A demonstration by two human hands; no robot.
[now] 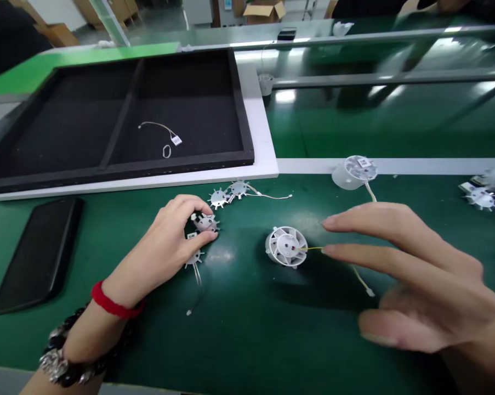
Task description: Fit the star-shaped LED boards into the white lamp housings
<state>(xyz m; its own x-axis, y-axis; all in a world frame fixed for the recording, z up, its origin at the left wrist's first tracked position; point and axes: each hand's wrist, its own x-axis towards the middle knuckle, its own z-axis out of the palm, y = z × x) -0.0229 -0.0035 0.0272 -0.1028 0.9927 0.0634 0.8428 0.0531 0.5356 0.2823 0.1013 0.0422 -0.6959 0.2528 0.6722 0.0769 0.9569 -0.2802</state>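
Observation:
My left hand (169,241) pinches a small white spoked disc part (206,222) between thumb and fingers, just above the green table. Beneath that hand lies another spoked disc (194,258) with thin wires. Two more such discs (238,190) sit a little farther back, with a cable running right. In the middle, a round white fan housing (287,247) rests on the table, a yellow wire leading from its hub. My right hand (415,280) hovers to its right with fingers apart, its fingertips near the wire's end. Behind it stands a clear round housing (354,171) with a cable.
A black phone-like slab (35,255) lies at the left. Behind it is a black divided tray (189,99) holding a cable with a white tag (176,140). More white parts (483,192) lie at the far right. A metal rail (387,79) crosses the back.

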